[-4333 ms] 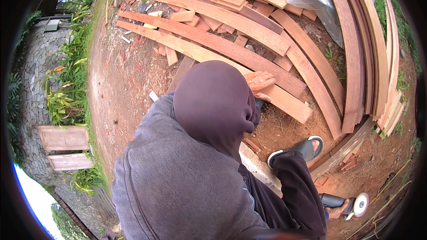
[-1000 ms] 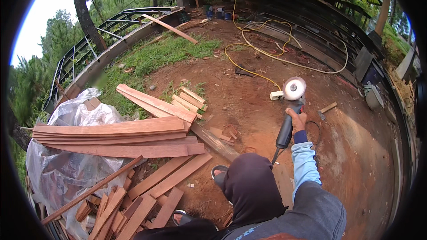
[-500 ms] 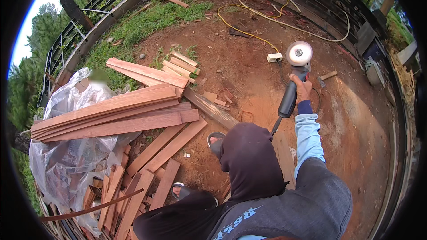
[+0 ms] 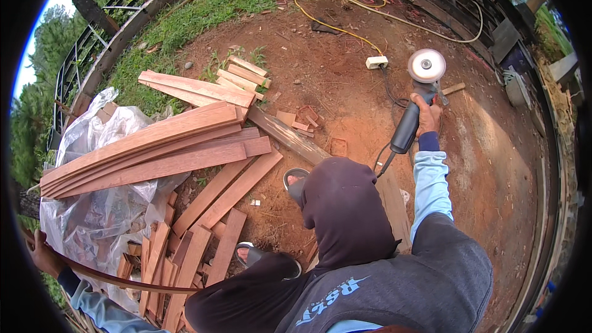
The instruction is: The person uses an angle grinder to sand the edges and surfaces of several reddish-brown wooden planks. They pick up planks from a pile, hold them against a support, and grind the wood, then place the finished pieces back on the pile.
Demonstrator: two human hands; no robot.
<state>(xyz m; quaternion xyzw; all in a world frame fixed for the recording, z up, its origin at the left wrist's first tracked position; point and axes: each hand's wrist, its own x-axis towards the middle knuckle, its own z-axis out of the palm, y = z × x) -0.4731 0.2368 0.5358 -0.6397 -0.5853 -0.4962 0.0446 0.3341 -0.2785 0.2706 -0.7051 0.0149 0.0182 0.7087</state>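
Note:
My right hand [image 4: 427, 116] is wrapped around the body of an angle grinder [image 4: 406, 128], held out to the right above the dirt. Its pale round disc [image 4: 426, 66] points away from me, and a black cord trails from the near end. At the far left my left hand [image 4: 44, 258] grips a long, thin, dark wooden strip [image 4: 123, 282] near one end; the fingers are partly hidden at the picture's rim. The strip slants down from that hand toward my knee, passing over loose boards [image 4: 161, 265].
Stacked reddish planks [image 4: 148, 145] lie on a plastic sheet [image 4: 92, 222] at left. A white socket box [image 4: 377, 62] on a yellow cord [image 4: 345, 31] rests on the dirt ahead. A hammer [image 4: 453, 89] lies beyond the grinder. My sandalled feet are beside the boards.
My left hand has come into view on the strip, whose left end has risen. The right hand and grinder have shifted slightly right, with the disc still farthest from me.

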